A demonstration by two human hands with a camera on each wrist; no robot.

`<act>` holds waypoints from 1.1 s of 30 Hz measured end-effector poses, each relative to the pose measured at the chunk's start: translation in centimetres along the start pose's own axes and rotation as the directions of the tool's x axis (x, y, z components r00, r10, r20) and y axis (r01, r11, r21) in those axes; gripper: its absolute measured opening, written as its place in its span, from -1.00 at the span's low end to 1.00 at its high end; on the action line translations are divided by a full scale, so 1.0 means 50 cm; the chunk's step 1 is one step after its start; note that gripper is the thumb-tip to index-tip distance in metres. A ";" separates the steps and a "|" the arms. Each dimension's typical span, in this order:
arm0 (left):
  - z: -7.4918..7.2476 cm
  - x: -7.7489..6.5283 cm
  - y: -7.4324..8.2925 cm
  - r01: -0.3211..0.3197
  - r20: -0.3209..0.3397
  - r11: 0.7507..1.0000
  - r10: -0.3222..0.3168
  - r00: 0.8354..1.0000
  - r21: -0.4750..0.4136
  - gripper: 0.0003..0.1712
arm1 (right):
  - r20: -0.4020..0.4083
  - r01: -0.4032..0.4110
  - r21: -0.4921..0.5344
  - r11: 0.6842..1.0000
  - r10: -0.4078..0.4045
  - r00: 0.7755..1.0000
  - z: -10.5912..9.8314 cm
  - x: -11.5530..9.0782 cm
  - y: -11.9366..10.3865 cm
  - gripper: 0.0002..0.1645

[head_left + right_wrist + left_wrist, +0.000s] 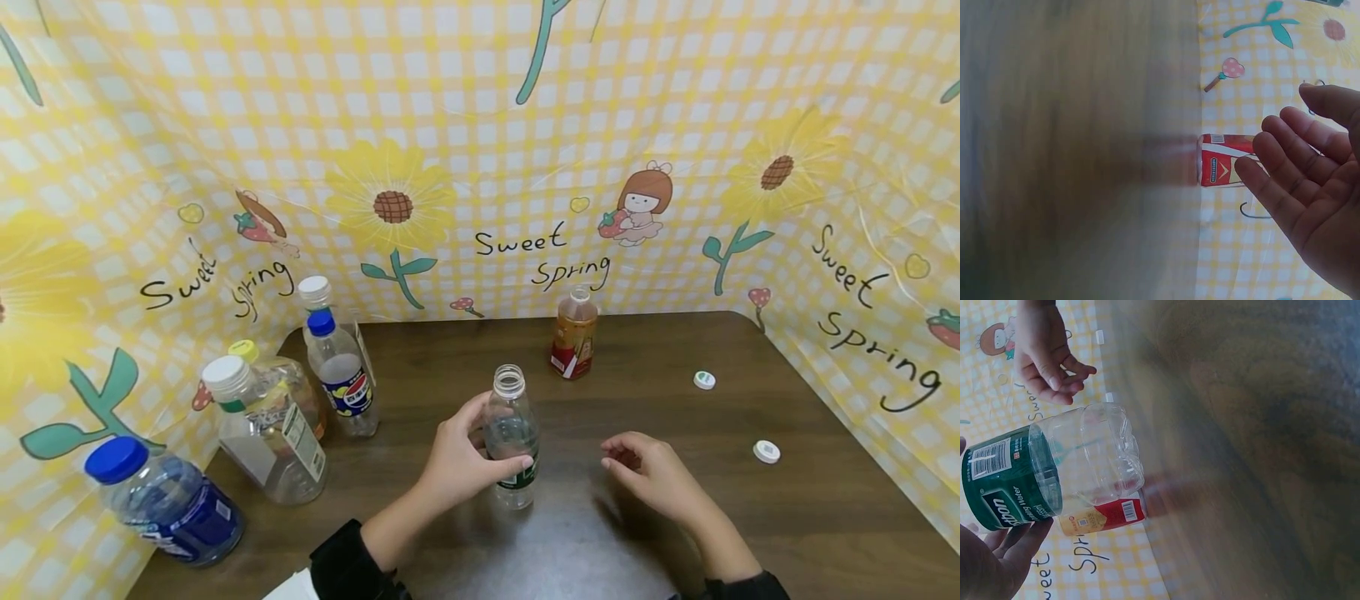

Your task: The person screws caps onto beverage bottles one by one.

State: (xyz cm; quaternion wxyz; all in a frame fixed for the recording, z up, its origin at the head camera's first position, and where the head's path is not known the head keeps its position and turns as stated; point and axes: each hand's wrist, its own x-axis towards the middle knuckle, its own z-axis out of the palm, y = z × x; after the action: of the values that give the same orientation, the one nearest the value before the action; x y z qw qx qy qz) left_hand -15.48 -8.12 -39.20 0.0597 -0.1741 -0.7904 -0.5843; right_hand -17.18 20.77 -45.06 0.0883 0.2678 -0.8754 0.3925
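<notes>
In the head view my left hand grips a clear plastic water bottle round its middle, thumb across the front. The bottle is upright with its mouth uncapped. Its green label with a barcode shows in the left wrist view, and the lower part is see-through. My right hand is off to the right of the bottle, holding nothing, its fingers loosely bent. In the right wrist view the fingers are spread apart, overlapping a red and orange drink bottle that stands uncapped further back.
Capped bottles crowd the left side: a blue-capped one, a white-capped one, a Pepsi bottle and others behind. Two white caps lie at the right. A yellow checked cloth walls the back and sides of the brown table.
</notes>
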 end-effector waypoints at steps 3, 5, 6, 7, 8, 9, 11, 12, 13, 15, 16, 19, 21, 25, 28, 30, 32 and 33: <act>-0.001 -0.005 0.021 0.005 0.004 1.000 -0.005 1.000 0.000 -0.16 | 0.048 0.055 -0.088 0.995 -0.051 0.998 -0.013 0.009 0.009 -0.87; -0.002 -0.008 0.035 -0.010 0.005 1.000 0.010 1.000 0.002 -0.17 | 0.097 0.093 -0.148 0.985 -0.079 0.992 -0.027 0.015 0.019 -0.88; -0.003 -0.010 0.042 -0.021 0.004 1.000 0.021 1.000 0.002 -0.18 | 0.120 0.105 -0.174 0.979 -0.085 0.989 -0.034 0.018 0.025 -0.88; -0.002 -0.010 0.044 -0.025 0.002 1.000 0.025 1.000 0.002 -0.18 | 0.144 0.116 -0.192 0.975 -0.088 0.986 -0.043 0.021 0.032 -0.88; -0.002 -0.010 0.041 -0.027 0.000 1.000 0.027 1.000 0.002 -0.18 | 0.168 0.123 -0.206 0.971 -0.089 0.982 -0.052 0.024 0.039 -0.89; -0.001 -0.009 0.037 -0.029 -0.001 1.000 0.029 1.000 0.004 -0.17 | 0.188 0.131 -0.219 0.967 -0.089 0.978 -0.061 0.026 0.046 -0.89; 0.000 -0.007 0.025 -0.032 0.000 0.999 0.032 0.999 0.004 -0.16 | 0.215 0.147 -0.247 0.958 -0.094 0.972 -0.078 0.032 0.061 -0.90; 0.001 -0.006 0.016 -0.023 0.003 1.000 0.023 1.000 -0.001 -0.15 | 0.225 0.154 -0.266 0.952 -0.094 0.970 -0.085 0.034 0.069 -0.91; 0.002 -0.004 0.006 -0.018 0.007 1.000 0.018 1.000 -0.003 -0.13 | 0.237 0.164 -0.283 0.945 -0.097 0.967 -0.092 0.036 0.076 -0.92; 0.002 -0.003 -0.002 -0.028 0.015 1.000 0.028 1.000 -0.012 -0.13 | 0.258 0.184 -0.319 0.930 -0.101 0.961 -0.106 0.041 0.089 -0.93; 0.002 -0.003 -0.005 -0.033 0.020 0.999 0.034 0.999 -0.019 -0.13 | 0.268 0.188 -0.338 0.922 -0.098 0.959 -0.111 0.043 0.094 -0.92; 0.003 -0.003 -0.008 -0.043 0.032 0.999 0.044 0.999 -0.025 -0.13 | 0.308 0.199 -0.376 0.905 -0.080 0.948 -0.128 0.052 0.109 -0.91; 0.004 -0.003 -0.009 -0.044 0.035 0.999 0.045 0.998 -0.023 -0.14 | 0.325 0.193 -0.400 0.896 -0.058 0.944 -0.141 0.059 0.118 -0.91; 0.008 -0.002 -0.009 -0.039 0.043 0.999 0.040 0.998 -0.024 -0.14 | 0.342 0.177 -0.466 0.867 -0.008 0.940 -0.177 0.077 0.142 -0.89; 0.009 -0.002 -0.008 -0.041 0.047 0.999 0.042 0.998 -0.031 -0.13 | 0.341 0.142 -0.515 0.846 0.050 0.939 -0.205 0.094 0.161 -0.77; 0.008 -0.003 -0.008 -0.042 0.044 0.999 0.044 0.998 -0.035 -0.13 | 0.335 0.089 -0.535 0.840 0.115 0.935 -0.223 0.105 0.174 -0.67; 0.006 -0.004 -0.009 -0.044 0.040 0.998 0.045 0.998 -0.034 -0.13 | 0.326 0.037 -0.573 0.819 0.186 0.927 -0.238 0.116 0.188 -0.64; 0.005 -0.005 -0.009 -0.044 0.038 0.999 0.045 0.998 -0.031 -0.13 | 0.320 0.006 -0.592 0.806 0.229 0.919 -0.246 0.122 0.195 -0.65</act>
State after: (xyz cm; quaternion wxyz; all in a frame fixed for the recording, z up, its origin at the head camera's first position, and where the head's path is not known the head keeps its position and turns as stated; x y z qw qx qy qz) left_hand -15.39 -8.06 -39.75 0.0548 -0.2039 -0.7785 -0.5911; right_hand -28.23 32.71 -40.78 -0.0271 0.2449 -0.9678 0.0515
